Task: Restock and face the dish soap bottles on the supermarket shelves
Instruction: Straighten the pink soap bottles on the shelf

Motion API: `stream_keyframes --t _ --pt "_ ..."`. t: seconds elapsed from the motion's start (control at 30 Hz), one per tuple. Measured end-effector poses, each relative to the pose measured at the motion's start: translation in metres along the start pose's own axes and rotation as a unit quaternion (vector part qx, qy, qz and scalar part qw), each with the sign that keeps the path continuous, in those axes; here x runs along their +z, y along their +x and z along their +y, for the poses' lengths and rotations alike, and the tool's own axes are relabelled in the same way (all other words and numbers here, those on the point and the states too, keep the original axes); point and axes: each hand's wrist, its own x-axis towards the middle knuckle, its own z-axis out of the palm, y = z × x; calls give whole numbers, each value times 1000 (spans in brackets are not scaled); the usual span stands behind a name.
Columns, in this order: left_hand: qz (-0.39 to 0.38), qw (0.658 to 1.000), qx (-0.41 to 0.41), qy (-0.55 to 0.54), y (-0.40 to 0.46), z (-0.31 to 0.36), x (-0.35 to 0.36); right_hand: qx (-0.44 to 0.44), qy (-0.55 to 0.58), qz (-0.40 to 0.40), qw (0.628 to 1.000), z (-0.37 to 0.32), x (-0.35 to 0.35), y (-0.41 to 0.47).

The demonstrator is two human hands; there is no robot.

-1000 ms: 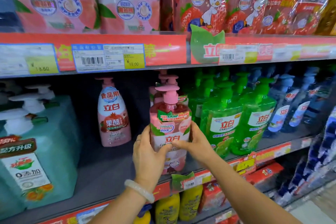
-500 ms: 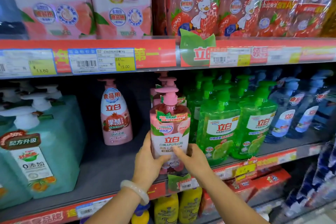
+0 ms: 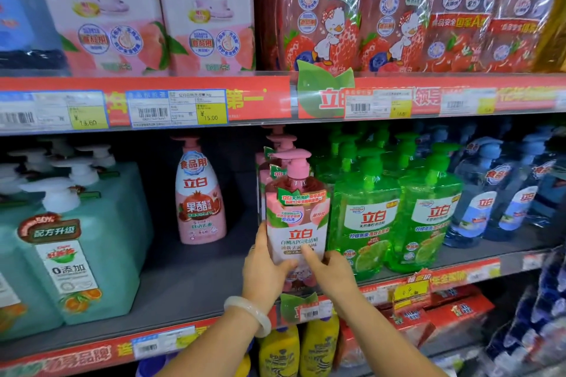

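The pink bottle [image 3: 297,217], labelled 立白, stands upright at the shelf [image 3: 196,291] front; left hand [image 3: 265,272] and right hand [image 3: 330,274] grip its base from both sides.

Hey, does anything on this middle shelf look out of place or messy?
Yes. A lone pink pomegranate bottle stands set back in a wide gap on the shelf, away from the front edge, unlike the neighbouring rows. Nothing looks spilled. Both hands, left hand and right hand, hold the peach bottle.

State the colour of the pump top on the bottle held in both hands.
Pink pump top, shown in the head view, on the peach-label bottle.
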Motion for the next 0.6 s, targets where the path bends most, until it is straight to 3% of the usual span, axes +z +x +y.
stream_keyframes --t 0.2,0.33,0.6 --pt "-12 998 7 65 -2 8 4 16 21 0 1000 -1 -6 -3" --pt "-26 991 -13 128 -8 2 0 12 -46 -19 999 5 -10 -13" --pt "-10 961 -3 277 -55 -13 -18 -146 -144 -84 975 -4 3 -56"
